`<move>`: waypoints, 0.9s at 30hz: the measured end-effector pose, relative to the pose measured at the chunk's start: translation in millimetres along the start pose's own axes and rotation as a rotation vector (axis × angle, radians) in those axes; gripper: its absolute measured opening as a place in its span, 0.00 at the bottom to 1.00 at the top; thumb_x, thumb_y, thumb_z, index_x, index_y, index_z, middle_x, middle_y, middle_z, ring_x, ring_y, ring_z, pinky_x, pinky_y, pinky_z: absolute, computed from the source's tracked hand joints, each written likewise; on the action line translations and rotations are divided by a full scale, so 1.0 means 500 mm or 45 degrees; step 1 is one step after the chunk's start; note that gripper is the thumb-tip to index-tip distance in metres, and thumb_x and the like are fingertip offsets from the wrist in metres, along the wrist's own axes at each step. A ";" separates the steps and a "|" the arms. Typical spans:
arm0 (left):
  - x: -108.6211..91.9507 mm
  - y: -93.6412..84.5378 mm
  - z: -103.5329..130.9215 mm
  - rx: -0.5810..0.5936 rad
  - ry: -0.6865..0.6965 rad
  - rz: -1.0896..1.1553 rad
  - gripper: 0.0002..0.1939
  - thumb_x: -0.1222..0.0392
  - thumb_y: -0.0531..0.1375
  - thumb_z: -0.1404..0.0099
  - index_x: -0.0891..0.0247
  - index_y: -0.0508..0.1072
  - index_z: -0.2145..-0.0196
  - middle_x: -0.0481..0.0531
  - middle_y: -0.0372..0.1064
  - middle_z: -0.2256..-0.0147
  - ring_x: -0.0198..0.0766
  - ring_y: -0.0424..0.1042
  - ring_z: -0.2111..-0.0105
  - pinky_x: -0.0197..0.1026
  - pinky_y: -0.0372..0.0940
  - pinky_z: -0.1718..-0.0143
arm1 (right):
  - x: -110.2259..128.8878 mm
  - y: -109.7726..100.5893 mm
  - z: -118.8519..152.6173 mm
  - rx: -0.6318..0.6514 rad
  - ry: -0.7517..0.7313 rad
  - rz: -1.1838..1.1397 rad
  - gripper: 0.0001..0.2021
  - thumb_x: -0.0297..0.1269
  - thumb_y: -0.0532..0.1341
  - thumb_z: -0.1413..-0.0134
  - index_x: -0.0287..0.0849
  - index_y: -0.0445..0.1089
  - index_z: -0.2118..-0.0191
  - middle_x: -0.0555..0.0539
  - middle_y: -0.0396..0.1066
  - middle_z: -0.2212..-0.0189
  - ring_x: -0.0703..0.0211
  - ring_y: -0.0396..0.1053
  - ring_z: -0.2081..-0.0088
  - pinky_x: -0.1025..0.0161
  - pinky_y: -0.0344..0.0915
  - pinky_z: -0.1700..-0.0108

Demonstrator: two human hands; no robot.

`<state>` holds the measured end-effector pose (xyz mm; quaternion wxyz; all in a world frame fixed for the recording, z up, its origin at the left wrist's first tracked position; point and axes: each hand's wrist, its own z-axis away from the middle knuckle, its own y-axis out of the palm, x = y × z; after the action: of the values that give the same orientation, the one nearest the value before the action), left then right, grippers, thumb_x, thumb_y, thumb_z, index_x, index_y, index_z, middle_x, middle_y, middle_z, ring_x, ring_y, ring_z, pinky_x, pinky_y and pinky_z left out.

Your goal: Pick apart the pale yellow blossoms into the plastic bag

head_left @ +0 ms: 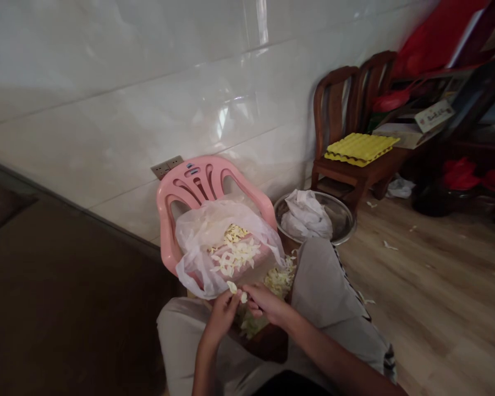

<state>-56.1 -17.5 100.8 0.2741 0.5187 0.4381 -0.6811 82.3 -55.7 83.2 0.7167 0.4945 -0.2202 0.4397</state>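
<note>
My left hand (226, 311) is closed in a pinch on a small white flower (232, 287), whose pale petals stick out past the fingertips. Close beside it, my right hand (264, 303) has its fingers curled together at the flower's other side; what lies inside them is too small to make out. Just beyond both hands, loose white petals (235, 257) lie on a thin plastic bag (198, 231) spread over a pink plastic chair (214, 165). A small yellowish heap (236, 234) sits behind those petals. Between my knees, more pale petals (278, 280) are piled below my hands.
Right of the pink chair, a metal basin (344, 220) holds a white plastic bag (307, 214). Wooden chairs (334, 104) stand by the tiled wall, with yellow egg trays (361, 148) and an open cardboard box (412, 129). Scattered petals (390, 246) dot the wooden floor.
</note>
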 end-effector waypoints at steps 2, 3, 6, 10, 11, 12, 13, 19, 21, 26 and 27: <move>0.000 0.001 0.001 -0.011 0.086 -0.093 0.20 0.42 0.61 0.40 0.62 0.72 0.78 0.48 0.66 0.78 0.38 0.63 0.74 0.37 0.57 0.70 | -0.004 -0.002 -0.007 -0.050 -0.017 0.020 0.11 0.42 0.59 0.48 0.44 0.60 0.76 0.62 0.46 0.88 0.71 0.40 0.86 0.71 0.37 0.85; -0.001 0.001 0.001 -0.020 0.120 -0.131 0.19 0.44 0.61 0.40 0.61 0.72 0.78 0.48 0.66 0.78 0.39 0.63 0.74 0.37 0.57 0.69 | -0.007 -0.003 -0.010 -0.088 -0.036 0.056 0.12 0.43 0.59 0.48 0.44 0.59 0.76 0.62 0.46 0.88 0.71 0.40 0.86 0.71 0.38 0.85; -0.009 0.002 0.002 -0.031 0.194 -0.189 0.15 0.50 0.63 0.39 0.60 0.72 0.79 0.49 0.68 0.78 0.40 0.65 0.74 0.37 0.58 0.67 | -0.017 -0.007 -0.022 -0.195 -0.082 0.187 0.15 0.45 0.59 0.47 0.44 0.59 0.78 0.61 0.47 0.89 0.70 0.44 0.87 0.71 0.42 0.85; -0.023 0.004 0.001 -0.013 0.230 -0.134 0.10 0.52 0.63 0.39 0.59 0.77 0.73 0.53 0.74 0.70 0.44 0.70 0.66 0.39 0.60 0.60 | -0.025 -0.009 -0.029 -0.238 -0.127 0.143 0.17 0.50 0.59 0.46 0.43 0.61 0.76 0.60 0.50 0.88 0.71 0.46 0.87 0.71 0.43 0.86; -0.024 0.005 0.001 -0.038 0.215 -0.125 0.11 0.51 0.63 0.40 0.60 0.77 0.73 0.53 0.74 0.71 0.44 0.69 0.67 0.39 0.61 0.61 | -0.025 -0.009 -0.030 -0.240 -0.145 0.119 0.17 0.52 0.59 0.46 0.43 0.61 0.75 0.60 0.51 0.87 0.71 0.46 0.87 0.71 0.43 0.86; -0.023 0.008 0.001 -0.069 0.187 -0.115 0.13 0.49 0.63 0.40 0.60 0.76 0.75 0.52 0.73 0.72 0.43 0.69 0.69 0.39 0.61 0.63 | -0.025 -0.009 -0.031 -0.236 -0.163 0.105 0.18 0.54 0.59 0.46 0.43 0.62 0.74 0.59 0.52 0.87 0.71 0.47 0.86 0.71 0.43 0.86; -0.021 0.011 0.000 -0.094 0.146 -0.096 0.15 0.47 0.64 0.41 0.60 0.76 0.76 0.51 0.72 0.74 0.42 0.67 0.71 0.39 0.60 0.65 | -0.025 -0.009 -0.032 -0.232 -0.179 0.104 0.19 0.55 0.59 0.47 0.43 0.62 0.74 0.59 0.53 0.87 0.70 0.48 0.87 0.71 0.43 0.86; -0.014 0.032 -0.006 -0.170 -0.143 0.213 0.27 0.33 0.62 0.46 0.62 0.69 0.81 0.43 0.62 0.84 0.33 0.60 0.81 0.35 0.54 0.78 | -0.013 -0.010 -0.037 -0.153 -0.227 0.096 0.26 0.66 0.56 0.50 0.45 0.57 0.77 0.61 0.49 0.90 0.68 0.50 0.90 0.69 0.45 0.88; -0.014 0.036 -0.012 -0.190 -0.196 0.331 0.29 0.32 0.63 0.49 0.63 0.68 0.82 0.43 0.63 0.85 0.31 0.60 0.83 0.34 0.54 0.79 | -0.008 -0.008 -0.035 -0.104 -0.247 0.069 0.28 0.68 0.55 0.51 0.45 0.57 0.77 0.60 0.51 0.90 0.68 0.51 0.90 0.69 0.45 0.89; 0.012 0.034 -0.031 -0.268 -0.289 0.578 0.27 0.35 0.65 0.51 0.64 0.69 0.83 0.44 0.64 0.86 0.30 0.61 0.85 0.33 0.55 0.81 | -0.006 -0.003 -0.030 0.022 -0.336 0.062 0.28 0.68 0.55 0.49 0.45 0.59 0.76 0.58 0.55 0.88 0.68 0.53 0.90 0.69 0.46 0.89; 0.021 0.033 -0.034 -0.286 -0.314 0.621 0.26 0.36 0.65 0.51 0.64 0.69 0.83 0.44 0.65 0.86 0.30 0.61 0.85 0.33 0.55 0.81 | -0.007 -0.002 -0.029 0.031 -0.345 0.077 0.27 0.67 0.55 0.49 0.45 0.59 0.75 0.58 0.55 0.88 0.68 0.53 0.90 0.69 0.46 0.89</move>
<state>-37.8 -9.1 84.3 0.5366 0.4885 0.3366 -0.6001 79.6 -44.2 74.0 0.6607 0.5512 -0.3244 0.3930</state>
